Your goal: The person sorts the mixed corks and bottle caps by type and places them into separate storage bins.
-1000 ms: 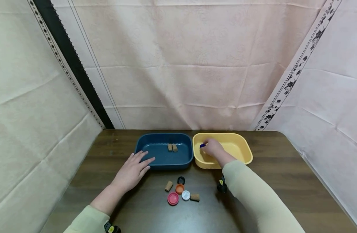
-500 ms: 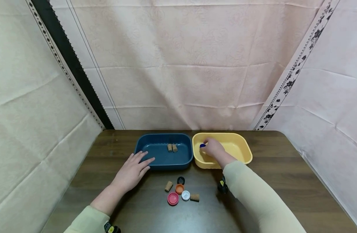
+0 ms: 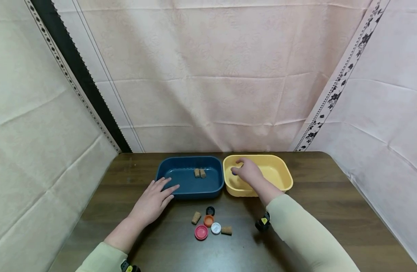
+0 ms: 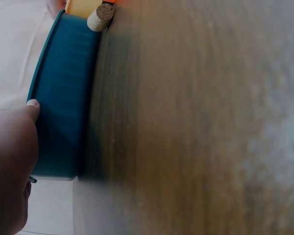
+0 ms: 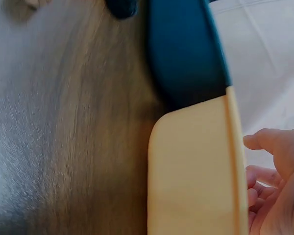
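1. Since the earlier frame, the right hand (image 3: 250, 172) has parted its thumb and forefinger from the blue cap (image 3: 234, 173) it was pinching; the left hand (image 3: 152, 200) has stayed put.
2. The right hand's grip is released, over the left part of the yellow tray (image 3: 275, 175). The right wrist view shows its thumb held apart from the other, bent fingers.
3. The blue cap is inside the yellow tray, partly hidden below the thumb.
4. The left hand's grip clasps nothing: its fingers spread over the near left corner of the blue tray (image 3: 184, 185), the thumb at the rim.
5. Two corks (image 3: 203, 173) lie side by side in the blue tray, which stands just beside the yellow one.
6. Nearer the person, on the tabletop (image 3: 167, 245), are a black cap (image 3: 210, 210), an orange cap (image 3: 209, 221), a red cap (image 3: 201, 232) and a white cap (image 3: 216, 228), with one tilted cork (image 3: 196, 218) to their left and another cork (image 3: 227, 231) just right of the white cap.
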`<action>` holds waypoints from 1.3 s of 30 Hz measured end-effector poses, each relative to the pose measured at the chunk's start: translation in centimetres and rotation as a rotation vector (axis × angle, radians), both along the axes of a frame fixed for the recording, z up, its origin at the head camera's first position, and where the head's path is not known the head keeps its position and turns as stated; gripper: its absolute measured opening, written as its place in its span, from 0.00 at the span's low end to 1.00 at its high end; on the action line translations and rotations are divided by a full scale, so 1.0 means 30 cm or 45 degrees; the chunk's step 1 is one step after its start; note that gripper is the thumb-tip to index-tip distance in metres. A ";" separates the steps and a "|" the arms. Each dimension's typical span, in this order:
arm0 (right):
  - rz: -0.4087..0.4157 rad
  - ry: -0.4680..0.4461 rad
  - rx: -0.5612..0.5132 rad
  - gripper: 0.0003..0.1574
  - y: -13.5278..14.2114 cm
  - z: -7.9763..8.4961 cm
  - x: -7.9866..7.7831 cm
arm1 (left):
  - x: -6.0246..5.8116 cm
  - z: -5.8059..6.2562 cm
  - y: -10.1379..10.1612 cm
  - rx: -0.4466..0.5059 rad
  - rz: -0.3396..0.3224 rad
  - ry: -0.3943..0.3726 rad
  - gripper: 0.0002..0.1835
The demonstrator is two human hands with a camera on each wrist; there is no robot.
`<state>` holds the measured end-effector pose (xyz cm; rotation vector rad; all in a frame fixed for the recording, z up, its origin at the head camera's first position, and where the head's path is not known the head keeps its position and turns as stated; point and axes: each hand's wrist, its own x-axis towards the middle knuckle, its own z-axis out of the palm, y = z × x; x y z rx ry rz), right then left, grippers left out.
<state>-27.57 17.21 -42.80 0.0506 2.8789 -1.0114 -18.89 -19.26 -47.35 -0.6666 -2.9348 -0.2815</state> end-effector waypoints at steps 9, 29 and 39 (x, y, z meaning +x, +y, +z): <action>0.043 0.097 -0.151 0.28 0.021 0.049 0.119 | -0.001 -0.005 -0.001 0.009 -0.005 0.008 0.25; 0.112 0.071 -0.256 0.18 0.017 -0.016 0.396 | -0.001 -0.003 -0.004 0.056 0.001 0.000 0.24; 0.157 0.053 -0.241 0.18 0.006 -0.029 0.430 | -0.001 -0.002 -0.003 0.047 0.008 -0.020 0.24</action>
